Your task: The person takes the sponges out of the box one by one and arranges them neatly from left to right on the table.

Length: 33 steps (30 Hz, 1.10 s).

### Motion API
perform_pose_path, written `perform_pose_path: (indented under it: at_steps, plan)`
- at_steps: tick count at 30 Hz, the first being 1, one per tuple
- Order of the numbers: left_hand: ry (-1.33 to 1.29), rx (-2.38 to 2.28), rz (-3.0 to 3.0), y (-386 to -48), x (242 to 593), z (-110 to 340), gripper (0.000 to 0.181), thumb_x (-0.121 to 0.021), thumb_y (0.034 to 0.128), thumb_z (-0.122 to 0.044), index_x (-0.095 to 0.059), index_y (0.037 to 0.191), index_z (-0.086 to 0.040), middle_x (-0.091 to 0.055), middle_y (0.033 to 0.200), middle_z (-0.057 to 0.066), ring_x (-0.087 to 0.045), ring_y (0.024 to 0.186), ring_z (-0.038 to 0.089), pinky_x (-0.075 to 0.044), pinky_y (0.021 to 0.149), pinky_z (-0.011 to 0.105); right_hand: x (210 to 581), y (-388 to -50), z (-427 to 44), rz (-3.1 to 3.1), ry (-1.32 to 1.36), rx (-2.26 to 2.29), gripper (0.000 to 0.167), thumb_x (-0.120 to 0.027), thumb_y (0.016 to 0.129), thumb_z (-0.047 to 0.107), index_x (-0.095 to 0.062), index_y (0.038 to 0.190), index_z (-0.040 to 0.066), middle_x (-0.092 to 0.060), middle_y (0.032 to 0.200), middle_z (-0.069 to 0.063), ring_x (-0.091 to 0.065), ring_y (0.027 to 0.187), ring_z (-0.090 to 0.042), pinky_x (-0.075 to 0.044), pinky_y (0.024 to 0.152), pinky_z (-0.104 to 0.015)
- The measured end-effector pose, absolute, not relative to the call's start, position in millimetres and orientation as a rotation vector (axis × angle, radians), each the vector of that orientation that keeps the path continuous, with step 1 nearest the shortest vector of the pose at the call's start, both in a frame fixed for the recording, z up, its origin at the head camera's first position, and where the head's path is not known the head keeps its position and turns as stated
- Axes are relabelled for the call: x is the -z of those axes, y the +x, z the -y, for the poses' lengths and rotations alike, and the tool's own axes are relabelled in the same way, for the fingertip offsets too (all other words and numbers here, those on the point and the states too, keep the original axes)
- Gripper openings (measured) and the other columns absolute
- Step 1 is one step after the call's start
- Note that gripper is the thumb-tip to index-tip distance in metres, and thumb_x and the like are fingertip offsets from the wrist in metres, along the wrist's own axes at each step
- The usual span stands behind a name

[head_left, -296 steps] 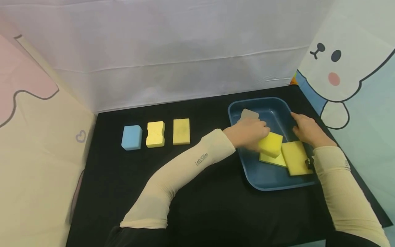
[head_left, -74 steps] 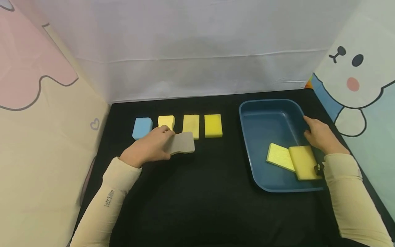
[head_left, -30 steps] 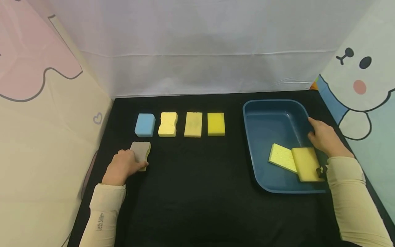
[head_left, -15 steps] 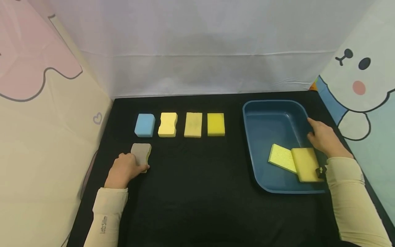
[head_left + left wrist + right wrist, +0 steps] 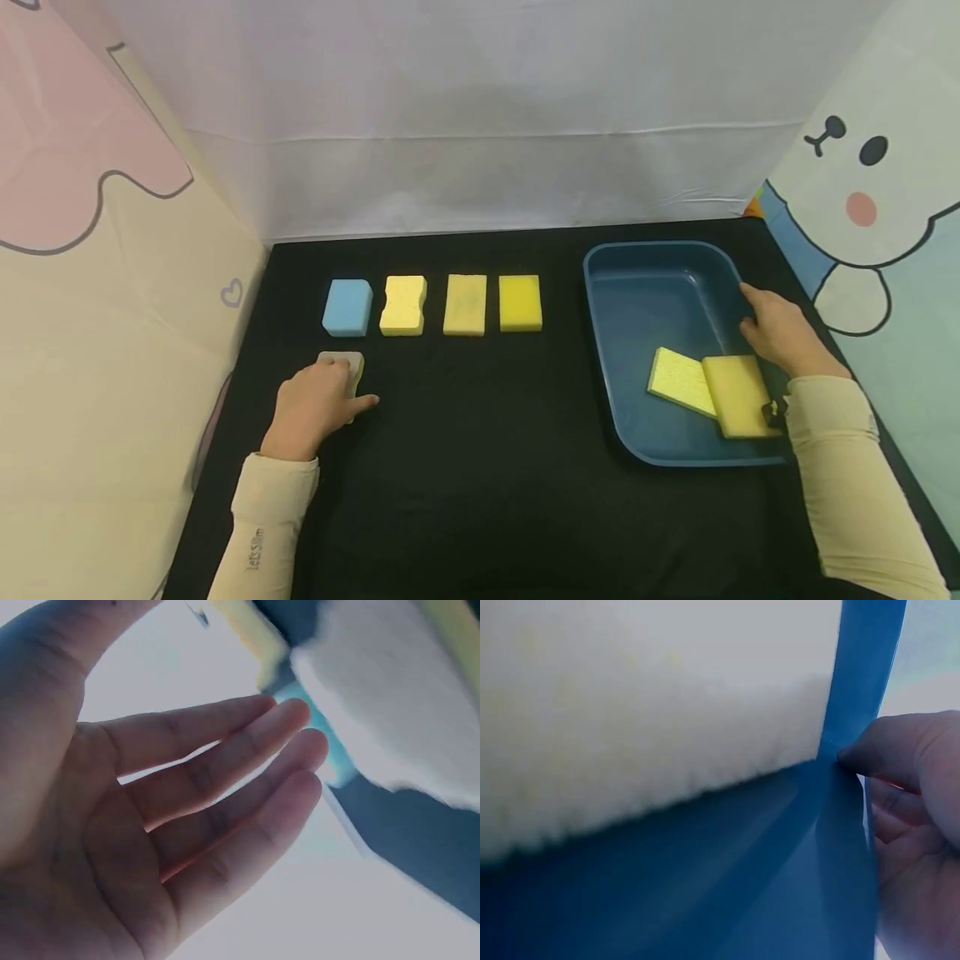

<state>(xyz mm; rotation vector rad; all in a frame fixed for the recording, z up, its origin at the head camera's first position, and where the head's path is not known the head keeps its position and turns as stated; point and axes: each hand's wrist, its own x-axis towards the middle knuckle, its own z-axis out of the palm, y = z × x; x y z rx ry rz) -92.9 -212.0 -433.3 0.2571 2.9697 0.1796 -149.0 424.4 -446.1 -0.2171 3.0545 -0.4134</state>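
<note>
A grey-topped sponge (image 5: 345, 358) lies on the black table in front of the blue sponge (image 5: 347, 307). My left hand (image 5: 312, 406) is over its near part, thumb held out to the side and hiding much of it. In the left wrist view the fingers of my left hand (image 5: 217, 787) are extended and apart, with the grey sponge (image 5: 390, 690) beyond the fingertips. My right hand (image 5: 787, 332) grips the right wall of the blue tray (image 5: 611, 375); in the right wrist view the thumb of my right hand (image 5: 915, 780) presses inside the wall and fingers lie outside.
A notched yellow sponge (image 5: 403, 306), a pale yellow sponge (image 5: 465, 305) and a bright yellow sponge (image 5: 520, 303) continue the back row. Inside the tray, a thin yellow sponge (image 5: 681, 382) touches a larger one (image 5: 737, 396). A white cloth (image 5: 480, 183) hangs behind the table.
My left hand has carried the grey-topped sponge from the tray to the left, set it down and loosened its thumb. The bright yellow sponge now stands in the back row. My right hand stays on the tray.
</note>
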Motion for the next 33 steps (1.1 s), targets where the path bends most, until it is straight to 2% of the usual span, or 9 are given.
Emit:
perform_pose_path:
  at_steps: [6, 15, 21, 24, 27, 33]
  plan:
    - [0.436, -0.054, -2.946, -106, 422, 171, 0.059, -0.083, 0.078, -0.049, -0.068, 0.104, 0.001, -0.063, 0.086, 0.011, -0.061, 0.072, 0.025, -0.053, 0.063, 0.049, 446, -149, -426, -3.051, -0.209, 0.411, 0.06, -0.05, 0.088, -0.006, -0.031, 0.142, -0.021, -0.041, 0.129, -0.047, -0.042, 0.116, -0.062, -0.034, 0.095, -0.069]
    - [0.61, -0.155, -2.881, -123, 400, 102, 0.056, -0.084, 0.0787, -0.045, -0.068, 0.11, -0.002, -0.064, 0.089, 0.006, -0.057, 0.07, 0.019, -0.054, 0.066, 0.037, 447, -150, -426, -3.051, -0.198, 0.404, 0.059, -0.051, 0.088, -0.006, -0.031, 0.142, -0.021, -0.04, 0.129, -0.047, -0.041, 0.117, -0.062, -0.034, 0.097, -0.069]
    - [0.777, -0.098, -2.832, -132, 388, 61, 0.064, -0.081, 0.0813, -0.049, -0.066, 0.123, -0.002, -0.067, 0.111, 0.01, -0.064, 0.091, 0.023, -0.056, 0.078, 0.04, 448, -150, -427, -3.054, -0.205, 0.401, 0.059, -0.052, 0.088, -0.006, -0.032, 0.141, -0.022, -0.041, 0.129, -0.047, -0.042, 0.117, -0.062, -0.034, 0.096, -0.068]
    - [0.868, -0.089, -2.798, -136, 385, 39, 0.063, -0.08, 0.0817, -0.049, -0.066, 0.123, -0.004, -0.067, 0.111, 0.009, -0.064, 0.092, 0.022, -0.056, 0.077, 0.039, 449, -150, -427, -3.056, -0.216, 0.395, 0.059, -0.053, 0.088, -0.007, -0.032, 0.141, -0.022, -0.041, 0.129, -0.047, -0.041, 0.118, -0.062, -0.034, 0.097, -0.069]
    - [0.973, -0.09, -2.768, -140, 384, 15, 0.06, -0.08, 0.0816, -0.05, -0.068, 0.119, -0.005, -0.067, 0.106, 0.007, -0.062, 0.086, 0.019, -0.056, 0.072, 0.036, 449, -150, -428, -3.059, -0.222, 0.39, 0.059, -0.054, 0.088, -0.007, -0.032, 0.141, -0.023, -0.041, 0.129, -0.047, -0.042, 0.118, -0.062, -0.034, 0.097, -0.068]
    - [1.149, -0.078, -2.749, -146, 381, -33, 0.066, -0.077, 0.0821, -0.056, -0.066, 0.125, -0.007, -0.066, 0.113, 0.005, -0.062, 0.091, 0.016, -0.055, 0.073, 0.031, 448, -149, -427, -3.062, -0.22, 0.399, 0.059, -0.053, 0.088, -0.007, -0.032, 0.14, -0.023, -0.041, 0.129, -0.047, -0.041, 0.118, -0.062, -0.034, 0.098, -0.068]
